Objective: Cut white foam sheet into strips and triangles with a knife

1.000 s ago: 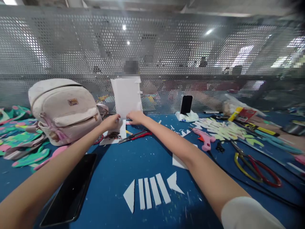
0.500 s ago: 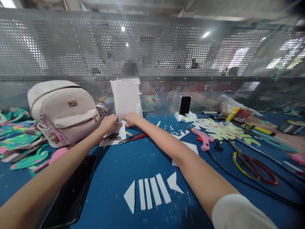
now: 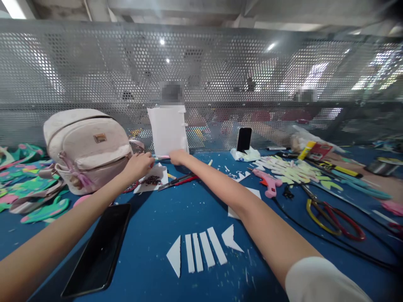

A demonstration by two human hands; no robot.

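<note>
My left hand [image 3: 140, 165] is closed beside the pale backpack [image 3: 94, 147], above a white paper [image 3: 159, 175] with dark red bits on it. My right hand [image 3: 179, 157] is closed at the foot of an upright white sheet [image 3: 168, 130]. A thin pale strip [image 3: 162, 157] spans the gap between both hands; its ends are hidden by the fingers. Scissors with red handles [image 3: 185, 179] lie just below my right hand. Cut white pieces [image 3: 206, 249] lie in a row nearer to me.
A black tablet [image 3: 97, 251] lies at the left under my forearm. At the right are a pink glue gun [image 3: 267, 182], its cable, large shears [image 3: 333, 220] and a pile of pale strips [image 3: 289, 169]. A phone [image 3: 244, 139] stands at the back before a perforated metal screen [image 3: 214, 63].
My hands have moved slightly apart, and the strip between them now shows. The view has shifted a little, with the backpack and tablet further right.
</note>
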